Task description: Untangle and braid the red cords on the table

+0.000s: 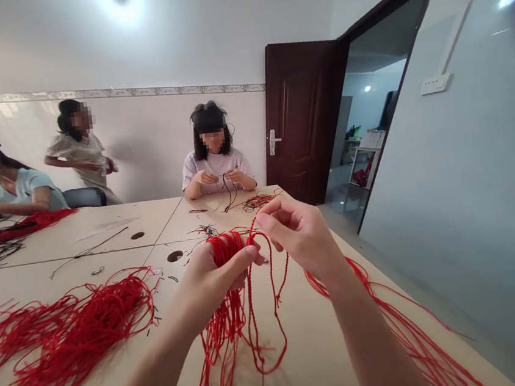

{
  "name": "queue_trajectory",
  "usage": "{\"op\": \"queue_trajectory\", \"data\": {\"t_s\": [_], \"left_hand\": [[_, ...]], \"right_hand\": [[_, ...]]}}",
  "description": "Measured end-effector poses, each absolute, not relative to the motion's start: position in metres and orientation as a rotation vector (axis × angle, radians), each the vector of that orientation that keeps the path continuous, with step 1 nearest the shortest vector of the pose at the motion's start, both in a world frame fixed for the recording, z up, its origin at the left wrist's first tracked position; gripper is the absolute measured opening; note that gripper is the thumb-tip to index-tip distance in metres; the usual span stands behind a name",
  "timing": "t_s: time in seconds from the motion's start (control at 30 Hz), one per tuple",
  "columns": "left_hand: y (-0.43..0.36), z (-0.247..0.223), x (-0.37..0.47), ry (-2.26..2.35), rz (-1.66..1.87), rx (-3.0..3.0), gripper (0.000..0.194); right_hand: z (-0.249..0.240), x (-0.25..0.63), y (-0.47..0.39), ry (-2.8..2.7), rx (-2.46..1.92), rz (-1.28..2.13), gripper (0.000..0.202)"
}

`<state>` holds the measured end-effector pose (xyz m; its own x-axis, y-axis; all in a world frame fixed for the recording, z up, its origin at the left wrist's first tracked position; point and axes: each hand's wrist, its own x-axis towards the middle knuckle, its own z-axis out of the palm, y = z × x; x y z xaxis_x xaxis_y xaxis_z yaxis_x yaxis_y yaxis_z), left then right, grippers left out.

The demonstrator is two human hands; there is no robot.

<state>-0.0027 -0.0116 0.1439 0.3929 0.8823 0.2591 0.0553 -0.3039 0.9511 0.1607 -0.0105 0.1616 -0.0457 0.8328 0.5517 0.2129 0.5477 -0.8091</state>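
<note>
Cord-sorting: one strand being drawn from a gripped bundle

Fingers of the left hand (211, 277) are closing around a bundle of red cords (226, 248), clamping it near its top while the loose ends are hanging down and trailing onto the table (312, 359). The right hand (301, 231) is pinching a single red strand (277, 314) between thumb and fingertips, just beside the bundle, and that strand is looping down in front of the wrist.

Judging from this, the step goes best if the left hand is keeping its squeeze firm and steady so only the chosen strand slides. The right hand should be pulling along the cord's length, not sideways, since neighbouring strands look ready to snag. A large heap of red cords (69, 329) is lying to the left, well apart, and more cords (405, 331) are spreading under the right forearm. Across the table a seated person (215, 160) is handling dark cord.
</note>
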Motion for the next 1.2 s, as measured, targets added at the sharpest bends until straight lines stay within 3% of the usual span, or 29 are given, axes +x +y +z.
{"op": "queue_trajectory", "data": {"t_s": [0.23, 0.4, 0.8, 1.03, 1.2], "left_hand": [[-0.007, 0.14, -0.004, 0.826, 1.172, 1.494, 0.029], [-0.009, 0.138, -0.004, 0.796, 1.195, 1.532, 0.031], [-0.013, 0.14, -0.007, 0.755, 1.116, 1.646, 0.025], [-0.018, 0.141, -0.003, 0.824, 1.206, 1.623, 0.027], [-0.021, 0.14, -0.001, 0.857, 1.282, 1.593, 0.028]], "right_hand": [[0.167, 0.176, -0.028, -1.689, -1.056, 0.086, 0.007], [0.168, 0.167, -0.041, -1.919, -0.964, 0.267, 0.02], [0.168, 0.16, -0.031, -1.708, -0.906, 0.685, 0.016], [0.168, 0.158, -0.033, -1.707, -0.921, 0.63, 0.02], [0.17, 0.16, -0.044, -1.838, -0.915, 0.388, 0.009]]}}
